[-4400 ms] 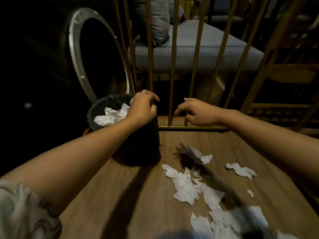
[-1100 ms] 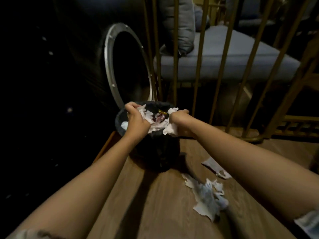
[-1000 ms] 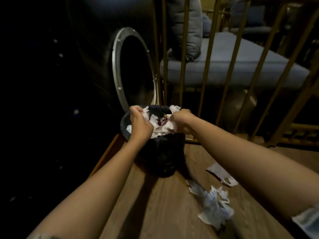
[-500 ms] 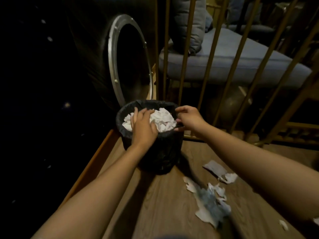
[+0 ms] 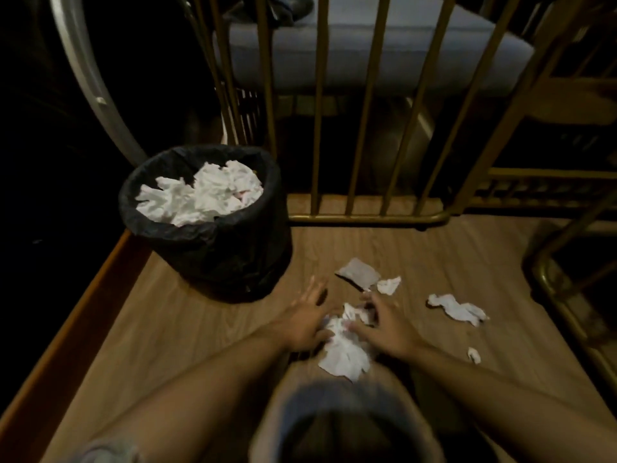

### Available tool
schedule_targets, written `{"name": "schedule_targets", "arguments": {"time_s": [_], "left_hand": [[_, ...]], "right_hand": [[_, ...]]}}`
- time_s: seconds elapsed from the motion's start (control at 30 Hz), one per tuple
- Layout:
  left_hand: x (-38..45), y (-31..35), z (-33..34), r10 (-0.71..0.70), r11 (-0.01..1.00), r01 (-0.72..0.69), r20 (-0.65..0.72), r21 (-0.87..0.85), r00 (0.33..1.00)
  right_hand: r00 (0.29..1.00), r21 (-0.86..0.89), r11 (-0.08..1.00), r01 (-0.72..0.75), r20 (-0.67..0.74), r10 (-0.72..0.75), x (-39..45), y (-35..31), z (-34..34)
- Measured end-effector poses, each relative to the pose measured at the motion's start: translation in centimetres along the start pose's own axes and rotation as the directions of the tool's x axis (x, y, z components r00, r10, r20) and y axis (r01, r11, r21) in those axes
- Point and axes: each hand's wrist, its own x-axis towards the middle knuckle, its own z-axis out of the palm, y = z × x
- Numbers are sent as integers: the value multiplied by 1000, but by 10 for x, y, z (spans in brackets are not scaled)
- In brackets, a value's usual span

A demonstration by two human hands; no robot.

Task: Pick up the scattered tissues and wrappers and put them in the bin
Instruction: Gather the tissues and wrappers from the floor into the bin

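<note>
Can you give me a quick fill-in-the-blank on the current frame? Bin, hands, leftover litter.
1. The black bin stands on the wooden floor and is nearly full of white ____.
2. Both hands, left and right, are down at a crumpled tissue pile that lies on the ____.
3. The flat wrapper lies to the ____ of the bin in the picture.
4. Behind the bin rise gold-coloured ____.

Missing words: tissues; floor; right; bars
</note>
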Motion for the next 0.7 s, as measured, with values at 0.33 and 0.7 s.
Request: {"name": "schedule_targets", "arguments": {"time_s": [0.33, 0.7], "left_hand": [[21, 39, 72, -400, 800, 233, -202, -552, 894], [-13, 5, 89, -378, 858, 160, -389, -488, 840]], "right_hand": [[994, -259, 963, 71, -64, -90, -7, 84, 91], [970, -315, 919, 239, 32, -242, -39, 122, 2]]}}
